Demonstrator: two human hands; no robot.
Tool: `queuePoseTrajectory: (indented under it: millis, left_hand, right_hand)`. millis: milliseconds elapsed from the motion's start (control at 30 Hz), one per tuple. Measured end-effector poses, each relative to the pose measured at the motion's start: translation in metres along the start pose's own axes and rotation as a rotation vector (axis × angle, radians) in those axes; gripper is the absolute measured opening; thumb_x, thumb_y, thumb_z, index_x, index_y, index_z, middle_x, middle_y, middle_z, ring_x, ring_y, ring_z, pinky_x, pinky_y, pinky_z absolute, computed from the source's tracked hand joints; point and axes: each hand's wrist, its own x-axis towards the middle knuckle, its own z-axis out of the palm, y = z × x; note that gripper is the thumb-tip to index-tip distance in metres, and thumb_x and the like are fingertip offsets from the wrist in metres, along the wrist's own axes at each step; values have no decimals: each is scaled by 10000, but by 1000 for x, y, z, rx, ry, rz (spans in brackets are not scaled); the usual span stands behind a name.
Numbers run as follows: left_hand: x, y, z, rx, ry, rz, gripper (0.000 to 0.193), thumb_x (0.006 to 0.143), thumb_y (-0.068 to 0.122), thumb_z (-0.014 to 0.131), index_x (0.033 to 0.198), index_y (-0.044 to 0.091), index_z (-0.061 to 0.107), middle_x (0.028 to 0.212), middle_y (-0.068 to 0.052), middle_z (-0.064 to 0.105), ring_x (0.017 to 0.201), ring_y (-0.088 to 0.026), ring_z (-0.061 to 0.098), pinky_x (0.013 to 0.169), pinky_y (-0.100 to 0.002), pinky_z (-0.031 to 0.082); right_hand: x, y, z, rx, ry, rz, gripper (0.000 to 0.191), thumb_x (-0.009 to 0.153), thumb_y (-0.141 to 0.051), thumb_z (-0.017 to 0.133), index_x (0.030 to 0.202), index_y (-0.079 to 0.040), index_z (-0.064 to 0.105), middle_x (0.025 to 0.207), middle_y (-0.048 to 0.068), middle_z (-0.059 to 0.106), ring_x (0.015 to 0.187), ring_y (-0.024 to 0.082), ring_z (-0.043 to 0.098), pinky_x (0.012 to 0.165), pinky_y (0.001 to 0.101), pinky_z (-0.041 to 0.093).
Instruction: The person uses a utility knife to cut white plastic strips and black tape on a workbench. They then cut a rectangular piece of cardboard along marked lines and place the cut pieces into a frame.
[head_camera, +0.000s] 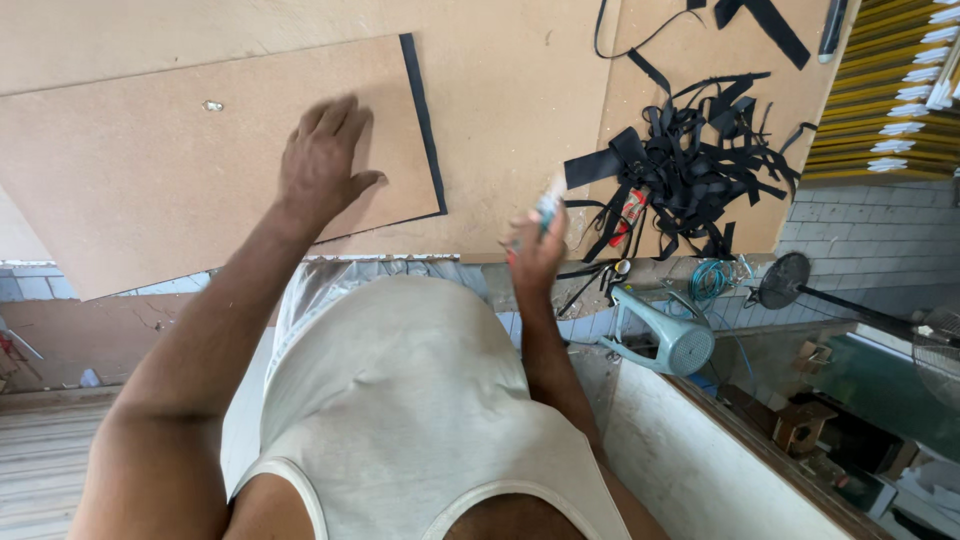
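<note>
Pressed flat and open, left hand (322, 160) steadies the fibreboard panel (180, 150) near the worktop's (520, 90) front edge, while right hand (535, 250) clasps a small tube (548, 208) that might slip.

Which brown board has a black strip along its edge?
The smaller board under the left hand: a black edge strip runs down its right side. The large worktop board beneath it shows no such strip.

I am stretching my left arm forward, my left hand (322, 160) lying flat, palm down, fingers together. My right arm is bending at the elbow, my right hand (537, 245) curling closed in a fist-like grip.
</note>
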Motion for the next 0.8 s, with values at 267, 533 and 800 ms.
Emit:
queuePoseTrajectory:
  millis: [267, 533, 800]
  left_hand:
    - [83, -1, 5, 417, -626, -152, 1473, 653, 573, 908, 1628, -38, -12, 1683, -254, -129, 1528, -449, -88, 1158, -633, 321]
    - [91, -17, -4, 460, -609, -95, 1439, 673, 633, 865, 1630, -42, 29, 1686, -273, -83, 1519, -476, -66, 1140, -617, 373]
    - [91, -21, -2, 482, -605, -82, 1418, 679, 644, 854, 1638, -30, 55, 1687, -274, -66, 1513, -486, -52, 1132, -606, 390]
  right_hand:
    - [97, -95, 185, -522, -395, -228, 490, 1069, -222, 526, 1546, -185, 424, 818, 114, 773, 619, 224, 769, 604, 351, 628]
    - [125, -99, 211, -681, -465, -388, 542, 1005, -168, 595, 1528, -150, 456, 877, 98, 783, 672, 186, 774, 667, 364, 633]
    - [125, -98, 216, -679, -459, -265, 520, 1029, -176, 574, 1532, -133, 450, 772, 54, 761, 571, 115, 710, 550, 317, 599]
